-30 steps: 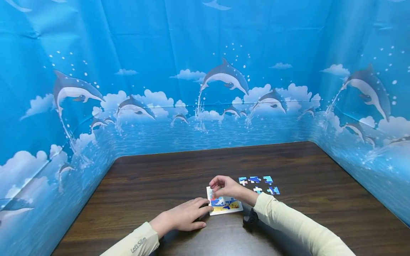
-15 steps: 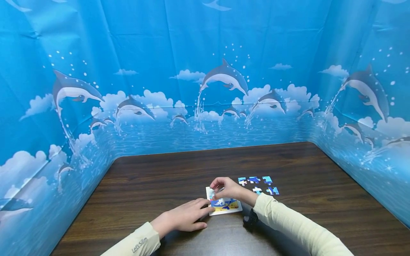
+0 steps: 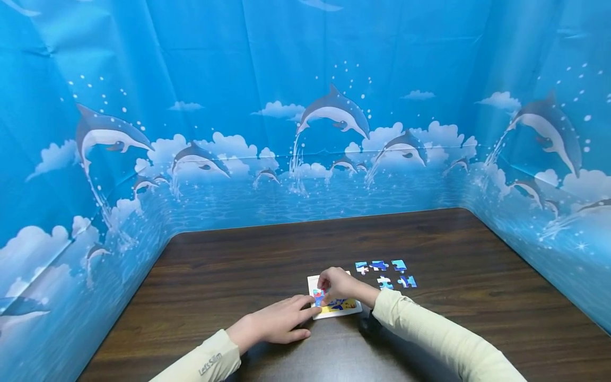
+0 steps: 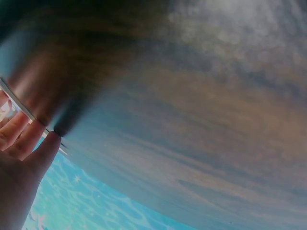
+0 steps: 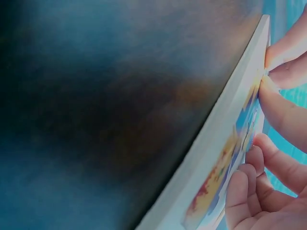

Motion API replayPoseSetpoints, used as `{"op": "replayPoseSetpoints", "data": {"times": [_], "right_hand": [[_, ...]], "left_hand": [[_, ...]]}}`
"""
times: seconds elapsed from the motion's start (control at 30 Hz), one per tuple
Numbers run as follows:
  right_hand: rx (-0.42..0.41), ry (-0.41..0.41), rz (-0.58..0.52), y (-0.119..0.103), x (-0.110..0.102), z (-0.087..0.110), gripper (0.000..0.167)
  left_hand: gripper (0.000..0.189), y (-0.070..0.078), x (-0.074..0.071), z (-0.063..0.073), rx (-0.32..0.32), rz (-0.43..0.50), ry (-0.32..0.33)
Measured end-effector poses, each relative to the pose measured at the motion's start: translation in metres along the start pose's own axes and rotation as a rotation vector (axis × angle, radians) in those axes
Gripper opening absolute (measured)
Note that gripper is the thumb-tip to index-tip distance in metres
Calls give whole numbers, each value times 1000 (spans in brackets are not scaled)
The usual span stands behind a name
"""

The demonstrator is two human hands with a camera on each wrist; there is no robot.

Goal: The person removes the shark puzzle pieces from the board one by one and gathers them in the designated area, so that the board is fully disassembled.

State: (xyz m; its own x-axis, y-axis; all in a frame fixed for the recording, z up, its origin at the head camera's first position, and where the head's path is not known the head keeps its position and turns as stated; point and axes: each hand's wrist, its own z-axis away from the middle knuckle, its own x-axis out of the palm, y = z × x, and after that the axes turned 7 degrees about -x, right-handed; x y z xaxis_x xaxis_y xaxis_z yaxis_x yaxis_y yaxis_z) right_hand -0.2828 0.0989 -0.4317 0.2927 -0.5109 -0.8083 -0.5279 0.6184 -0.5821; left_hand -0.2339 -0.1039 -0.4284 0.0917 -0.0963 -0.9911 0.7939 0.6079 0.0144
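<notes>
A small white-framed puzzle board (image 3: 354, 315) lies on the table in the head view, its picture blue and yellow. My left hand (image 3: 279, 320) lies flat at the board's left side, with extended fingertips touching its edge. My right hand (image 3: 340, 284) is over the board with curled fingers, pinching a blue and red puzzle piece (image 3: 317, 298) at the left of the picture. The hand covers much of the upper board. In the right wrist view, the right fingers (image 5: 259, 155) touch the board's face from the side. The left wrist view shows left fingers (image 4: 45, 146) along the board's rim.
Several loose puzzle pieces (image 3: 379, 265) lie in two rows on the table behind and right of the board. The dark wooden table (image 3: 248, 260) is bordered at the back and sides by a blue dolphin-printed curtain (image 3: 229, 106).
My right hand has lowered and drawn its fingertips closer together, moving slightly right and nearer over the board. More of the board's upper left shows. My left hand has stayed almost still.
</notes>
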Motion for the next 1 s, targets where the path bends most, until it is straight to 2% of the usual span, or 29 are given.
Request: {"op": "replayPoseSetpoints", "data": {"times": [0.2,0.47,0.77,1.0], "right_hand": [[18,-16,-34,0,-1,0,29],[21,-30,-26,0,-1,-1,29],[-82,-31,-44,0,-3,-2,32],[-88,-68,-7,-2,-3,-3,31]], "left_hand": [[53,0,0,-2,-16,39,-30],[53,0,-1,0,-31,65,-47],[52,-1,-3,0,-18,31,-18],[51,1,1,-1,6,22,-11]]}}
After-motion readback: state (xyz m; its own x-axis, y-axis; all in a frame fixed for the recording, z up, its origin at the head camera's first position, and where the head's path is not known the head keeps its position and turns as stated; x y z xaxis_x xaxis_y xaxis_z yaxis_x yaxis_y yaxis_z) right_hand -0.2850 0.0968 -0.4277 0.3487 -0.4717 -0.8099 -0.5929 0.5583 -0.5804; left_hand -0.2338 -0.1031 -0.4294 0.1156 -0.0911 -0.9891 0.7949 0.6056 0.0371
